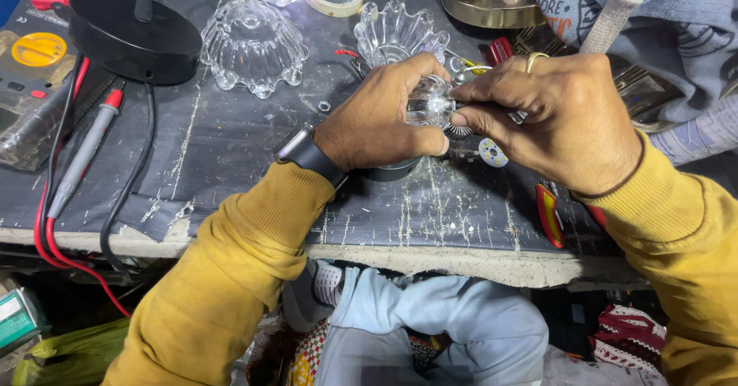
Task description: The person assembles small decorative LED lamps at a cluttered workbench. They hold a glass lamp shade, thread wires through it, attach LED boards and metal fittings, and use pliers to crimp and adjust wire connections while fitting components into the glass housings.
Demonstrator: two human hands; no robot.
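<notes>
My left hand [382, 117] wraps around a small clear glass lamp shade [430, 101] held just above the dark workbench [231, 148]. My right hand [557, 117] pinches a small metal part at the shade's right end, fingertips touching the glass. A ring sits on one right finger. A watch [307, 152] is on my left wrist. Under my left hand a dark round base [392, 172] shows partly. A small round white LED board [493, 153] lies on the bench just below my right fingers.
Two more ribbed glass shades [252, 44] [393, 34] stand behind. A black round lamp base [134, 34] and a multimeter [34, 55] with red and black probes [84, 151] lie at the left. Red-handled pliers [549, 215] rest near the front edge. A brass fitting [484, 1] and grey cloth [653, 24] fill the back right.
</notes>
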